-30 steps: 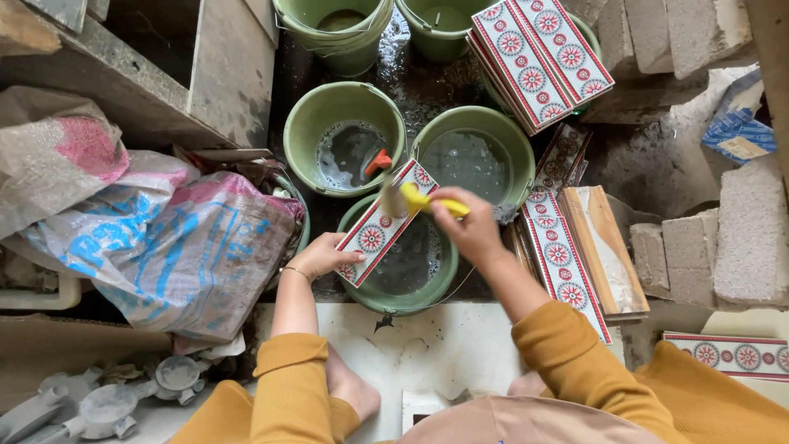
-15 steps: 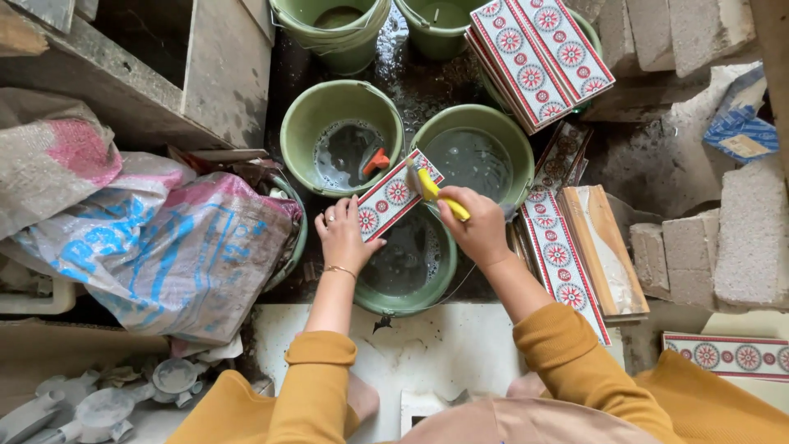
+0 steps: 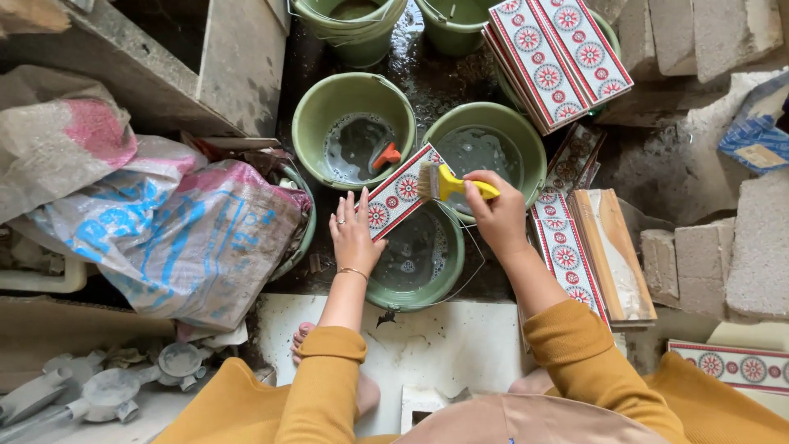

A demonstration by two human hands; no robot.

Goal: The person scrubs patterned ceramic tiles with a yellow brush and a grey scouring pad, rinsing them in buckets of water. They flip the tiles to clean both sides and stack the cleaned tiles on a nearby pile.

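Note:
My left hand (image 3: 354, 233) holds the lower end of a long patterned tile (image 3: 400, 191), red and white with round motifs, tilted over a green bucket (image 3: 440, 284) of dark water. My right hand (image 3: 495, 212) grips the yellow handle of a paintbrush (image 3: 448, 182). Its bristles rest on the tile's upper end. Both sleeves are mustard yellow.
Two more green buckets (image 3: 308, 115) (image 3: 534, 148) stand just behind, one with an orange object (image 3: 386, 155) in it. Stacks of matching tiles (image 3: 559, 57) (image 3: 567, 255) lie behind and right. Plastic sacks (image 3: 164, 238) lie left, grey blocks (image 3: 756, 247) right, and a white slab (image 3: 427, 345) near my bare foot (image 3: 302, 339).
The tile's lower end has shifted and my left hand moved up along it. The brush has swung from pointing up the tile to lying across its top end.

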